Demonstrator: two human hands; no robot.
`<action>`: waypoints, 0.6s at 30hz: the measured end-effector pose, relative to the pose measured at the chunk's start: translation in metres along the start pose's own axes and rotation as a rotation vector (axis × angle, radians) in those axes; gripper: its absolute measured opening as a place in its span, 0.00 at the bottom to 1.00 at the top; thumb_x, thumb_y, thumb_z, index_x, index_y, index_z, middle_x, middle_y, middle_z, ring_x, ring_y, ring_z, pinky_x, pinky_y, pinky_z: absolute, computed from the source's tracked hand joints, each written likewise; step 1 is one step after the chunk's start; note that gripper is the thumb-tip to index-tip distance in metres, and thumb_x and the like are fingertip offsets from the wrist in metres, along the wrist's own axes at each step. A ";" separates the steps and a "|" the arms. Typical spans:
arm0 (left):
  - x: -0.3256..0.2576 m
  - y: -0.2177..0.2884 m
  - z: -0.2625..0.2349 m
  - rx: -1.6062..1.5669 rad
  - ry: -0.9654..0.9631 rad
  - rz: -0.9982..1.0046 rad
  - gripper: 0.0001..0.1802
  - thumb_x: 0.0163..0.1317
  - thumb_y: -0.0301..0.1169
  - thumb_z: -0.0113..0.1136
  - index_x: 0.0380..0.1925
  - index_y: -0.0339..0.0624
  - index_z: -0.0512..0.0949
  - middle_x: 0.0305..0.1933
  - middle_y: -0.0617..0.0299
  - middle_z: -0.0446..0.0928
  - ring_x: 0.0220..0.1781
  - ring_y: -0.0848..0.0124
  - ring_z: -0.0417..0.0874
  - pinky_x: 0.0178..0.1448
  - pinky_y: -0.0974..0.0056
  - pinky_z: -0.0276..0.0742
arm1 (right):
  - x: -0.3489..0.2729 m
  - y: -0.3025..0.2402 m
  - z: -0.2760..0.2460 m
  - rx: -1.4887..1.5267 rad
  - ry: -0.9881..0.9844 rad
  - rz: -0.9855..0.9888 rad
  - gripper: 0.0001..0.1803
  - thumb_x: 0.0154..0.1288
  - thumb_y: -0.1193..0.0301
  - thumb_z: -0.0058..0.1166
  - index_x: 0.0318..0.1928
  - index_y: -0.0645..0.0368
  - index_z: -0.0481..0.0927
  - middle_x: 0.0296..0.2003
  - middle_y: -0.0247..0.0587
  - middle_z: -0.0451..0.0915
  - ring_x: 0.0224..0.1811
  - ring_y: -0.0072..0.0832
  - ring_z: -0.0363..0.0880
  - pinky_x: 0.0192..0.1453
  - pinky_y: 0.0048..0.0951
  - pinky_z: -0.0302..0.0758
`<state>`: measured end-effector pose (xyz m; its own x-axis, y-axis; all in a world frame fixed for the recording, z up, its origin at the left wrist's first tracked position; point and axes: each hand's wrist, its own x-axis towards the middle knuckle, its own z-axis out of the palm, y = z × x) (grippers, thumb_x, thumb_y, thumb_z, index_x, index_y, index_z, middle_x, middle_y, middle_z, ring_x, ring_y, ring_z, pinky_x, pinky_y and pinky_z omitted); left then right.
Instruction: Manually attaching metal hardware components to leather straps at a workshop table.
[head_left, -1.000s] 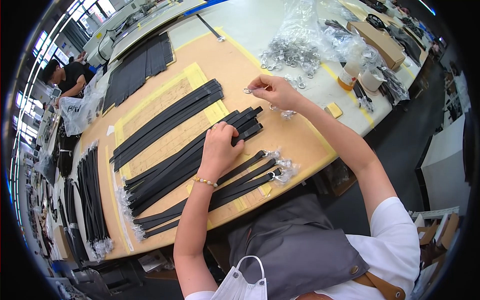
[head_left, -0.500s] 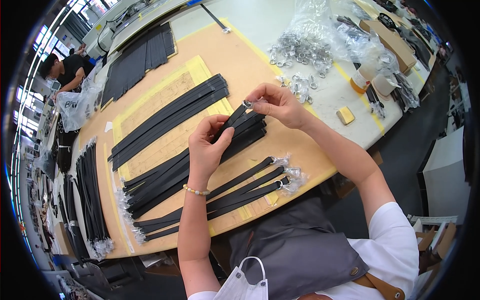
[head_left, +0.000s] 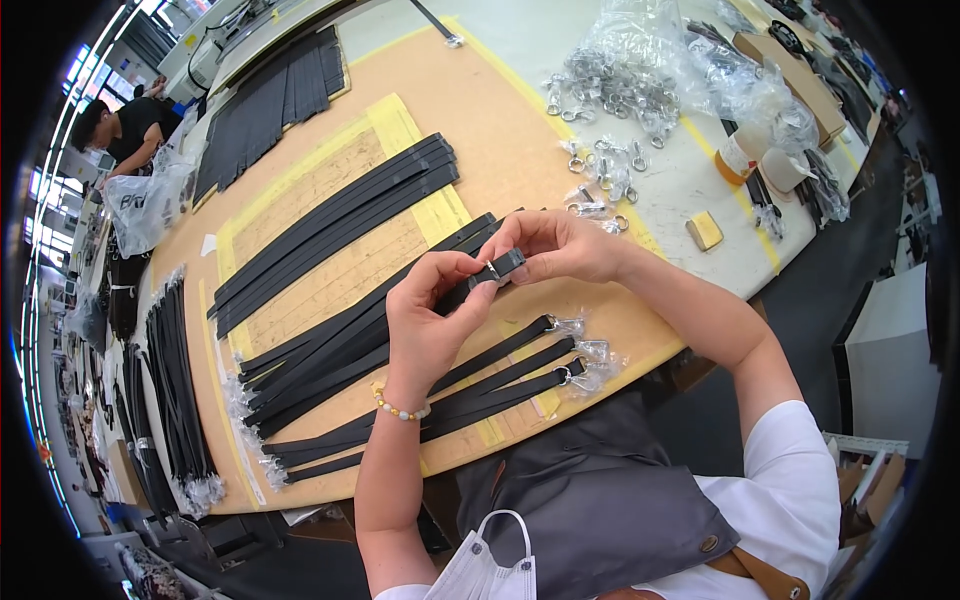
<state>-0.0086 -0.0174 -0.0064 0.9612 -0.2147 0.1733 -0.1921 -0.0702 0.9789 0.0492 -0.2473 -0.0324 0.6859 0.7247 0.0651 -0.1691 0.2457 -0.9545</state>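
A black strap (head_left: 510,262) is held up between my two hands, with a small metal ring (head_left: 491,268) close to its end. My left hand (head_left: 437,305) pinches the strap just behind the ring. On the other side, the thumb and fingers of my right hand (head_left: 560,246) are closed on the strap's end. My fingers hide part of the ring. Beneath my hands lies a bundle of similar black straps (head_left: 345,330). Nearer to me, several finished-looking straps (head_left: 500,388) bear plastic-wrapped metal snap hooks (head_left: 592,352) at their right ends.
Loose metal snap hooks (head_left: 620,90) are heaped at the far right, beside clear plastic bags (head_left: 640,35). A yellow block (head_left: 704,231) and an orange-labelled container (head_left: 738,155) stand near the right edge. More straps (head_left: 335,235) lie beyond my hands. Another person (head_left: 135,130) works at far left.
My right hand has come down and nearer to my left. The strap's end now sticks out past the ring, between my fingers. The view has shifted slightly.
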 end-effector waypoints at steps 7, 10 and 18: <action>-0.008 0.012 0.004 0.084 0.071 0.096 0.11 0.55 0.19 0.71 0.38 0.36 0.82 0.35 0.68 0.82 0.35 0.83 0.79 0.40 0.76 0.76 | -0.003 0.016 -0.001 0.372 -0.070 0.041 0.11 0.70 0.71 0.63 0.49 0.60 0.80 0.51 0.43 0.83 0.57 0.28 0.80 0.65 0.32 0.74; -0.013 0.014 0.003 0.110 0.024 0.063 0.11 0.55 0.18 0.71 0.38 0.36 0.81 0.36 0.67 0.81 0.36 0.83 0.79 0.40 0.77 0.74 | -0.003 0.018 0.004 0.405 -0.113 0.019 0.10 0.71 0.71 0.63 0.49 0.59 0.79 0.49 0.38 0.84 0.52 0.24 0.80 0.59 0.28 0.77; -0.015 0.013 0.009 0.268 -0.039 0.175 0.10 0.51 0.16 0.71 0.34 0.34 0.83 0.28 0.67 0.79 0.28 0.82 0.76 0.32 0.77 0.69 | -0.006 0.008 0.013 0.335 -0.114 0.073 0.13 0.69 0.66 0.67 0.47 0.60 0.80 0.43 0.33 0.83 0.47 0.20 0.81 0.55 0.26 0.77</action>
<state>-0.0269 -0.0238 0.0032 0.9018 -0.2827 0.3269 -0.4038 -0.2819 0.8703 0.0341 -0.2416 -0.0362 0.5832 0.8107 0.0506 -0.4499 0.3742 -0.8109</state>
